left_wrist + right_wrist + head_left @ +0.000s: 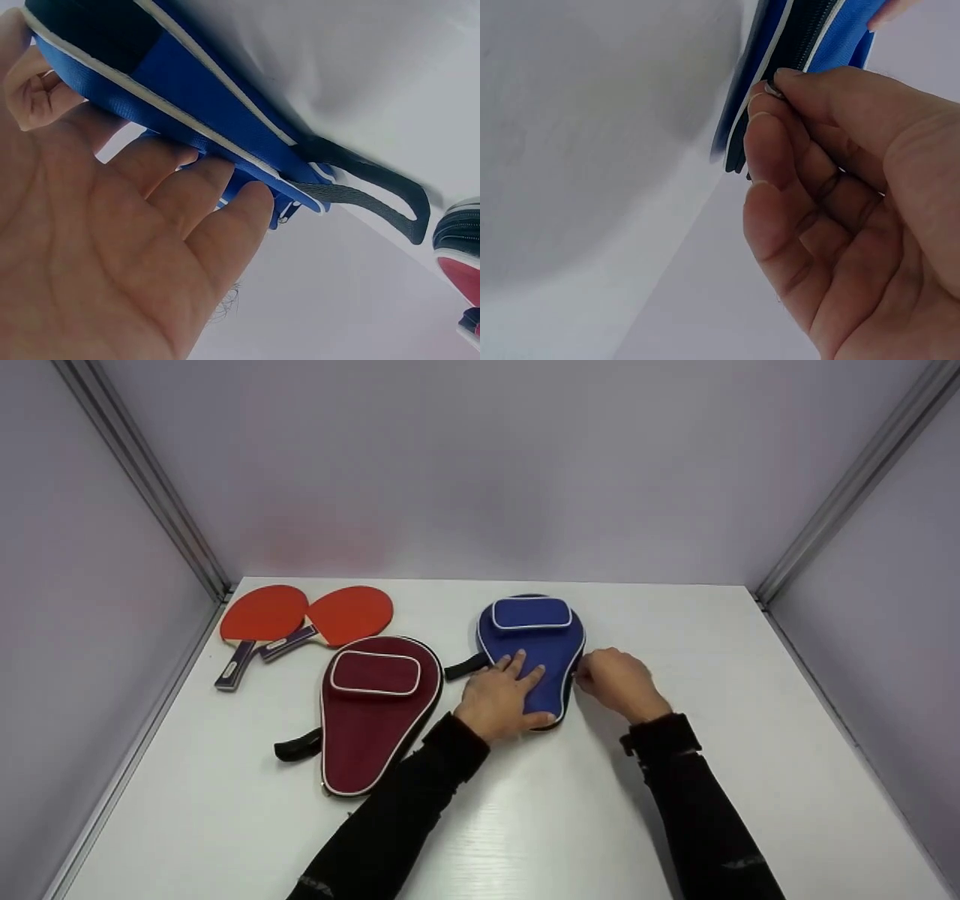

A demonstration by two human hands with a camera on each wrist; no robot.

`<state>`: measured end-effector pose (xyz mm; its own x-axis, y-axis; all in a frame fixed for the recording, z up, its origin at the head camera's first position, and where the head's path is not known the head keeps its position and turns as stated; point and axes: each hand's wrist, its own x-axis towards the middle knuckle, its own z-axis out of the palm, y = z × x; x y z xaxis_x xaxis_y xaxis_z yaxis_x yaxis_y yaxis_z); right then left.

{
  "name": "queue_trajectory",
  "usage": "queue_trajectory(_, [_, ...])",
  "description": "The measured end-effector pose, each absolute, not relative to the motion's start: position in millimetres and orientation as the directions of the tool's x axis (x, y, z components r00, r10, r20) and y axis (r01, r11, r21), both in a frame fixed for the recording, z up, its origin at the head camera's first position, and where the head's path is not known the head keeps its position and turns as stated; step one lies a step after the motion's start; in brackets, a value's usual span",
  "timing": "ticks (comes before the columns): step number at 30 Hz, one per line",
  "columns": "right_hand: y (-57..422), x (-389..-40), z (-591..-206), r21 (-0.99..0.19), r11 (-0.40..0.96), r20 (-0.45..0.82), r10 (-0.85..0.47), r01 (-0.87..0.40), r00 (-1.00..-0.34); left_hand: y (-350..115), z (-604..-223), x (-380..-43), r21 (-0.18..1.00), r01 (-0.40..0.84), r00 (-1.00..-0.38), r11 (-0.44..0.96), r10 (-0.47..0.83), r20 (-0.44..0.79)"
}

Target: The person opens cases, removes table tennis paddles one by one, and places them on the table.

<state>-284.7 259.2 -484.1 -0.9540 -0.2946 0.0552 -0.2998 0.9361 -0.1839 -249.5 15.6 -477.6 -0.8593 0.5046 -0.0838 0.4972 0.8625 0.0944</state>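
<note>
A blue paddle case (551,656) with white piping and a front pocket lies on the table, wide end away from me. My left hand (499,701) rests on its lower front with fingers spread; in the left wrist view the fingers (210,195) lie along the case's face. At the case's right edge my right hand (619,682) pinches a small metal zipper pull (772,90) between thumb and forefinger. The zipper (814,37) runs along the dark side band in the right wrist view. A black strap loop (390,187) sticks out from the case's left side.
To the left lies a dark red paddle case (367,742) with its own black strap (298,746). Behind it are two red table tennis paddles (262,613) (352,615), their handles crossing. Grey-white panels (480,472) enclose the white table (750,780) at the back and sides.
</note>
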Motion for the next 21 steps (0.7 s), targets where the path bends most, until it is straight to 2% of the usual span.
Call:
queue_trajectory(5, [258, -284, -482, -0.183, 0.93, 0.026, -0.32, -0.32, -0.947, 15, -483, -252, 0.109, 0.496, -0.863, 0.862, 0.503, -0.054])
queue_trajectory(9, [257, -283, -479, -0.19, 0.92, -0.007, -0.35, -0.342, -0.937, 14, -477, -250, 0.111, 0.491, -0.863, 0.864, 0.5, -0.076])
queue_trajectory(21, [257, -275, -467, -0.265, 0.852, -0.11, -0.491, -0.451, -0.864, 13, -490, -258, 0.113, 0.493, -0.862, 0.863, 0.502, -0.074])
